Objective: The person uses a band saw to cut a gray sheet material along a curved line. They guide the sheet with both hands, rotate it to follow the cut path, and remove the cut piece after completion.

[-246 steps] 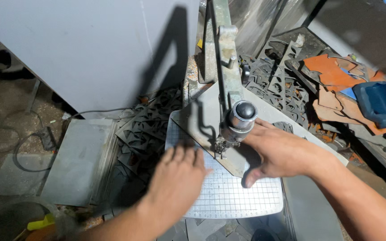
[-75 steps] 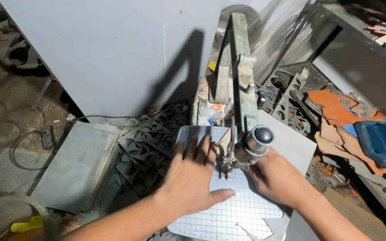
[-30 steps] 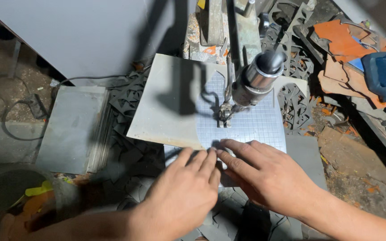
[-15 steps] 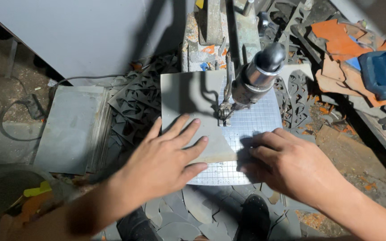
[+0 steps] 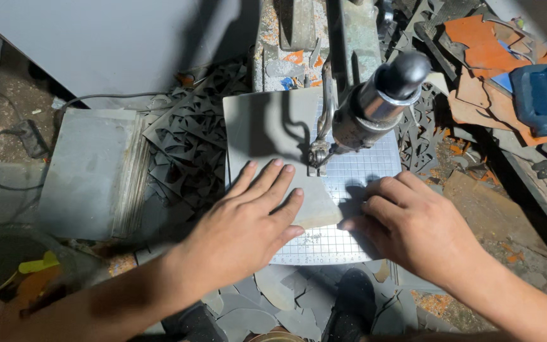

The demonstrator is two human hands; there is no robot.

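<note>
Landmark: the cutting machine (image 5: 375,104), its blade end standing over a gridded table (image 5: 356,177).

- Stack of grey sheets (image 5: 87,171): well to the left of the machine, lying flat, probably kept within reach as stock.
- Heap of cut-out scrap (image 5: 182,155): between that stack and the machine, overlapping pieces with shaped holes.
- Left hand (image 5: 242,228): in front of the machine and to its left, palm down, fingers spread and flat on the grey sheet (image 5: 267,136); it grips nothing and seems to press the sheet flat.
- Grey sheet: on the gridded table, its right edge at the blade, one corner pointing toward the person.
- Right hand (image 5: 416,228): in front of the machine and to its right, fingers bent, tips resting on the table at the sheet's corner, closed on nothing, apparently steadying.
- Orange scraps (image 5: 482,60) and blue container (image 5: 542,92): to the right of the machine.
</note>
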